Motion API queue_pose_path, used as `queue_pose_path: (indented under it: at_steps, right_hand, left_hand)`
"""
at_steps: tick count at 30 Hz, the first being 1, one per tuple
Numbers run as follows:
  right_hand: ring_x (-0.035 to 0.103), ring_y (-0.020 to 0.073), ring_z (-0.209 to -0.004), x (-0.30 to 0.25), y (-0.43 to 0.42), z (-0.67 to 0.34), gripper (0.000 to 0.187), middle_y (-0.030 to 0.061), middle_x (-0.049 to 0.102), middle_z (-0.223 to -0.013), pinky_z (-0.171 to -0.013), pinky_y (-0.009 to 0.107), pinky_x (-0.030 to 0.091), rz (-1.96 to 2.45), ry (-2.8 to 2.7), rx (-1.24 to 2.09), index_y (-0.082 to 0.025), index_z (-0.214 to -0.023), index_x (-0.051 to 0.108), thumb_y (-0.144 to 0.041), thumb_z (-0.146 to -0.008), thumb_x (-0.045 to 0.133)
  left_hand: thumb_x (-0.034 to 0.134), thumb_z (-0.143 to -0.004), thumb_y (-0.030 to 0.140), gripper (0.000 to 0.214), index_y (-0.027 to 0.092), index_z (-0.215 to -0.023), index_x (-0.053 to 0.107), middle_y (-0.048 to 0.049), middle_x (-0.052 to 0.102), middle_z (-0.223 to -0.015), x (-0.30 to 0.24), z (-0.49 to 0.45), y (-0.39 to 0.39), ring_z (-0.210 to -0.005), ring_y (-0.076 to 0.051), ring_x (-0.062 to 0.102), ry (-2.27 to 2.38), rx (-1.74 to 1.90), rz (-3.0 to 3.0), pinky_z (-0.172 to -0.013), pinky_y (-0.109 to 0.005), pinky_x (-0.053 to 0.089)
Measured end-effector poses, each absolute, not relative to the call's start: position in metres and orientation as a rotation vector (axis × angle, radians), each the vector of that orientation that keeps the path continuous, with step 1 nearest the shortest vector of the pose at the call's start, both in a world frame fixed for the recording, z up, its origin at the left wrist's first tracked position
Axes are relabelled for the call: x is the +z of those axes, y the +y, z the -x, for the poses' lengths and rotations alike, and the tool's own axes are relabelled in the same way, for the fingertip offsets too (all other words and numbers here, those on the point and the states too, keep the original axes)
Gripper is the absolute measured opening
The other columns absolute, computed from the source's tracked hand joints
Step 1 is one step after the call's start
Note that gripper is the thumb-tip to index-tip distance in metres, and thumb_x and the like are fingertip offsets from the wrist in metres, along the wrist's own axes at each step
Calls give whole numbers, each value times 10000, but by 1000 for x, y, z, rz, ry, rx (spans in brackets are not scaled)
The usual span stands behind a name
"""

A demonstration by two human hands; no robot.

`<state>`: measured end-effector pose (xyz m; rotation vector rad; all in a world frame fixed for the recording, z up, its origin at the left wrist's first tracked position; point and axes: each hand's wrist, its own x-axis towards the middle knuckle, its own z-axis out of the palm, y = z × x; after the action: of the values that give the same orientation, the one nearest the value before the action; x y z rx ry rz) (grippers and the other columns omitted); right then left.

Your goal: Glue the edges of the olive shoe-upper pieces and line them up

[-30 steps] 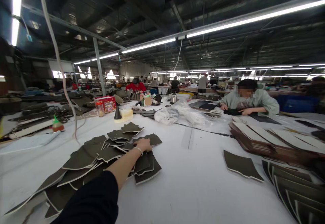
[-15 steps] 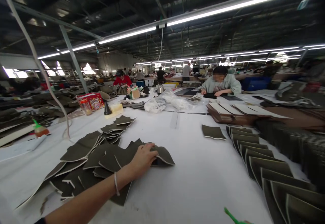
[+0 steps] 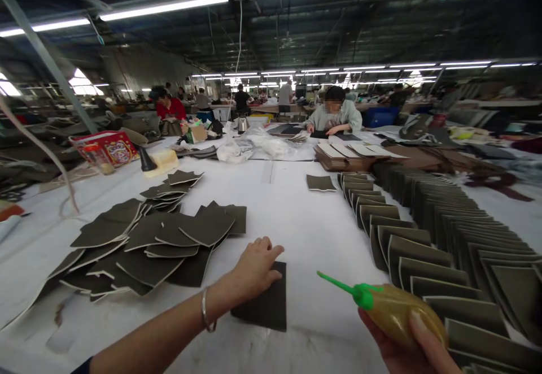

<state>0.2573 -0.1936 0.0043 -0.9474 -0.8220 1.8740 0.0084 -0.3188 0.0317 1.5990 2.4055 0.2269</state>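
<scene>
In the head view, my left hand (image 3: 254, 268) is over the upper edge of a dark olive fabric piece (image 3: 271, 306) that lies flat on the white table. Its thumb and index finger are spread apart, and the hand partly covers the piece. My right hand (image 3: 392, 343) is wrapped round a squeeze bottle (image 3: 406, 312) of amber liquid, with a green nozzle (image 3: 339, 285) pointing left. Left of my left hand, a loose pile of similar fabric pieces (image 3: 156, 244) overlaps in a heap. Just right of the bottle runs a row of overlapping fabric pieces (image 3: 417, 249).
One single fabric piece (image 3: 320, 183) lies farther back. A longer row of dark pieces (image 3: 461, 216) stands at the right. Brown and white stacked panels (image 3: 351, 156), clear plastic bags (image 3: 254, 143) and a red box (image 3: 112, 148) lie behind. A co-worker (image 3: 334, 114) sits across the table.
My left hand has drawn one piece from the pile toward me, and its fingers have spread. My right hand has come into view with the bottle. The view has shifted right.
</scene>
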Motion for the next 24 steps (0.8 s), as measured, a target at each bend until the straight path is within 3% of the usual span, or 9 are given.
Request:
queue_pose_path:
  at_steps: [3, 8, 16, 20, 24]
  right_hand:
    - [643, 275, -983, 10, -198, -260, 540, 55, 683, -1067, -812, 315, 560, 985, -964, 1764, -265, -1083, 652, -450, -597, 799]
    - [618, 211, -902, 17, -195, -257, 564, 25, 651, -1018, -714, 200, 551, 923, -1205, 1616, -277, -1098, 628, -425, -592, 828]
    - [596, 221, -862, 23, -199, -245, 557, 42, 624, -1004, -686, 251, 545, 898, -1348, 1489, -260, -1104, 603, -433, -620, 818]
    - [605, 284, -892, 15, -202, -246, 581, 76, 616, -1007, -723, 368, 553, 876, -1437, 1472, -243, -1134, 577, -441, -636, 800]
    - [598, 294, -921, 11, -206, -242, 572, 70, 596, -1060, -793, 432, 517, 873, -1571, 1377, -256, -1133, 558, -478, -653, 778]
  left_hand:
    - [608, -781, 432, 505, 180, -1207, 509, -136, 524, -1169, 11, -34, -331, -990, -290, 581, 2459, 206, -1264, -831, -386, 471]
    - [565, -774, 341, 491, 141, -1211, 468, -182, 472, -1206, 7, -56, -330, -1071, -331, 543, 2503, 117, -1184, -822, -424, 480]
    - [642, -618, 273, 606, 122, -1183, 483, -196, 509, -1164, 5, -54, -308, -972, -317, 588, 2552, 42, -1130, -800, -408, 497]
    - [594, -638, 160, 525, 97, -1154, 527, -210, 530, -1144, 2, -55, -312, -976, -313, 584, 2583, 9, -1198, -797, -395, 487]
    - [506, -740, 175, 314, 125, -1028, 620, -180, 599, -1049, 7, -45, -326, -926, -304, 609, 2509, 19, -1351, -779, -398, 481]
